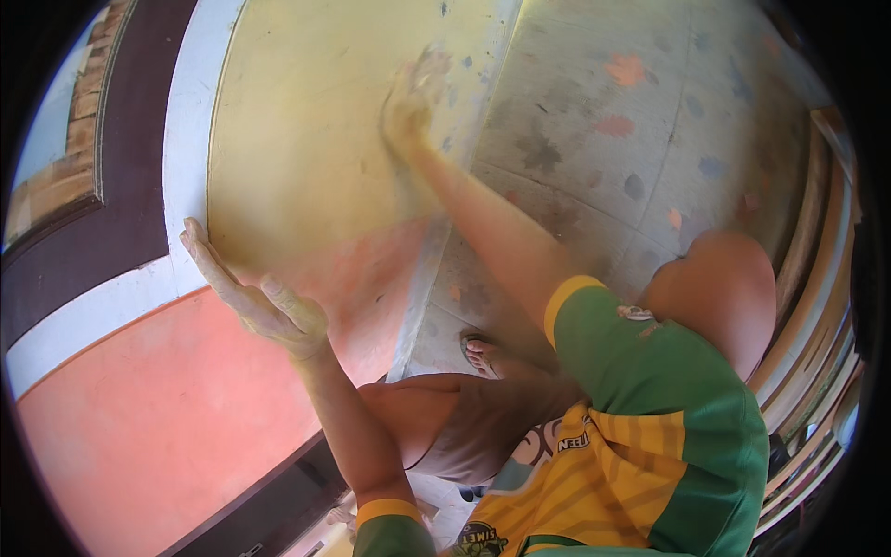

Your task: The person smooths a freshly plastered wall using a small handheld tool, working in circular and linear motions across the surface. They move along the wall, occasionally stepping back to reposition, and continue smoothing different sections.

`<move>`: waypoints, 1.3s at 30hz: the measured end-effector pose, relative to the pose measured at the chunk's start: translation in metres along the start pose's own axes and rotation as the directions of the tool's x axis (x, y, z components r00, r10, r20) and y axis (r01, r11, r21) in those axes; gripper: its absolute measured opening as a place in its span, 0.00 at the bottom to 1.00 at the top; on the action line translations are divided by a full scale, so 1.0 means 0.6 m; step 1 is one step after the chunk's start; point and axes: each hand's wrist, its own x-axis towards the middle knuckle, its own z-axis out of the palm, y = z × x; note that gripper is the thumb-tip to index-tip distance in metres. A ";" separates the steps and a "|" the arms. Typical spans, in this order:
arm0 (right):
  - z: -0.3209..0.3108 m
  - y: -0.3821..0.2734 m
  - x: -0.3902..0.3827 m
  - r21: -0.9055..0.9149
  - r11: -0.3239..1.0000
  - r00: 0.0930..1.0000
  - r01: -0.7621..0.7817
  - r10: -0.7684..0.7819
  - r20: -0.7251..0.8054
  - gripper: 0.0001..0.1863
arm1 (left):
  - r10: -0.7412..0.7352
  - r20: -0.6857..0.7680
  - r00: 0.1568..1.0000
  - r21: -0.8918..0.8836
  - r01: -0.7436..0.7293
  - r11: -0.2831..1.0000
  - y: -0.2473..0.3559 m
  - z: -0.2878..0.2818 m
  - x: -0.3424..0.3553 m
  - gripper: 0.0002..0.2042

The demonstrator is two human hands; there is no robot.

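Left hand [264, 304] straight-fingered, empty; right hand [414, 100] blurred, grip unclear, near matte yellow wall [302, 121]

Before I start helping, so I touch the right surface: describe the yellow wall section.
Find the grey floor with scattered leaf shapes. Look left to the wall behind the right hand. The yellow section there borders a white band; its colour separates it from the pink section below.

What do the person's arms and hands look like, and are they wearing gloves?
No gloves! The left hand and the right hand are bare, though the right one is blurry. The left sleeve and right sleeve are short and green with yellow-orange cuffs. Below them, the arms are bare, with no watch or bracelet that I can see.
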 end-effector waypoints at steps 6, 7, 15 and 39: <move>-0.041 0.145 -0.012 -0.060 0.957 0.957 -0.285 0.281 -0.068 0.35 | 0.000 0.045 0.999 -0.042 0.002 0.999 -0.014 0.015 -0.011 0.33; -0.017 0.126 -0.113 0.160 0.979 0.990 -0.126 0.134 -0.043 0.34 | -0.015 0.066 0.998 -0.008 0.016 1.000 -0.015 0.019 -0.015 0.33; -0.052 0.118 0.051 0.247 0.969 0.987 -0.016 0.055 -0.150 0.32 | -0.006 0.091 0.996 0.053 0.001 0.999 -0.018 0.025 -0.007 0.33; -0.079 0.196 -0.043 -0.001 0.984 0.984 -0.177 0.177 0.010 0.33 | 0.282 0.009 0.959 0.288 -0.273 0.918 -0.072 0.061 -0.029 0.35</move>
